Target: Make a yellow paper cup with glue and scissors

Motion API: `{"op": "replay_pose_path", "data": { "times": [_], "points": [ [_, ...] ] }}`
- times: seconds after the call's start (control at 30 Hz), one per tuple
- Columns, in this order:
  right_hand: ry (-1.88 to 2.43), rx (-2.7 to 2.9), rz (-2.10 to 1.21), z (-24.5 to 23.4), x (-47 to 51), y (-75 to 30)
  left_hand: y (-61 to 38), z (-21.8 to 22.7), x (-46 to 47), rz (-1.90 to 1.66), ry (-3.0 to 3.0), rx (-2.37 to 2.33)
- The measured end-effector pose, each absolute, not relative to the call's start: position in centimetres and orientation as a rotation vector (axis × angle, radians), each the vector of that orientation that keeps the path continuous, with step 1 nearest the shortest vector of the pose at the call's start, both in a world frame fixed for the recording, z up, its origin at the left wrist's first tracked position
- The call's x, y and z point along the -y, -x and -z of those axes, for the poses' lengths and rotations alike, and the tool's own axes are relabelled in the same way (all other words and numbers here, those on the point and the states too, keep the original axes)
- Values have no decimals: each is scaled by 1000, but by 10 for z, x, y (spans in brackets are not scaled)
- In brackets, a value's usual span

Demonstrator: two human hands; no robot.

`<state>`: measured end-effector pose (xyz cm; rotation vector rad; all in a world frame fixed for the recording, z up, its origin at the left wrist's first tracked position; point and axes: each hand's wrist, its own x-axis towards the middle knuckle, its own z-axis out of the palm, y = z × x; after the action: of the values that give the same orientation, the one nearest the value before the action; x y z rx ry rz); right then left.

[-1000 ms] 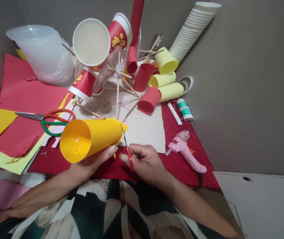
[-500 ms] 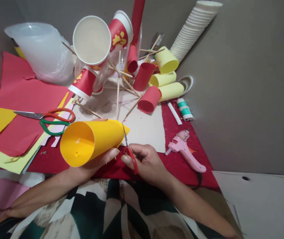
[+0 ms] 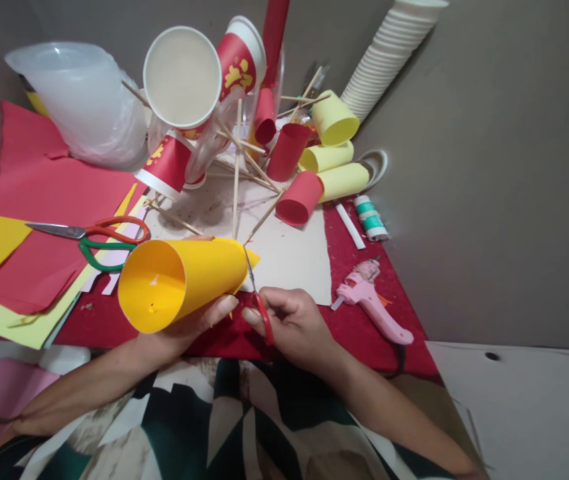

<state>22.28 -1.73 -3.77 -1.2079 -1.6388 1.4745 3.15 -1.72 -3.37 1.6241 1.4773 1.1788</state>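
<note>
Here, in the lower centre of the frame, the left hand (image 3: 180, 331) grasps the yellow paper cone (image 3: 184, 277) sideways, so that its narrow end meets the small red-handled scissors (image 3: 260, 303), which the right hand (image 3: 297, 328) clenches.

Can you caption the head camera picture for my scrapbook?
A yellow paper cone rests in the left hand while the right hand holds small red scissors at its narrow end.
</note>
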Motion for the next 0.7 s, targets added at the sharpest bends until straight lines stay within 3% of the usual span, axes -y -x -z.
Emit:
{"op": "replay_pose_path", "data": {
  "times": [0.7],
  "points": [
    [1216, 1633, -1513, 36, 17, -222, -29, 25, 14, -1144, -1661, -1444]
  ]
}}
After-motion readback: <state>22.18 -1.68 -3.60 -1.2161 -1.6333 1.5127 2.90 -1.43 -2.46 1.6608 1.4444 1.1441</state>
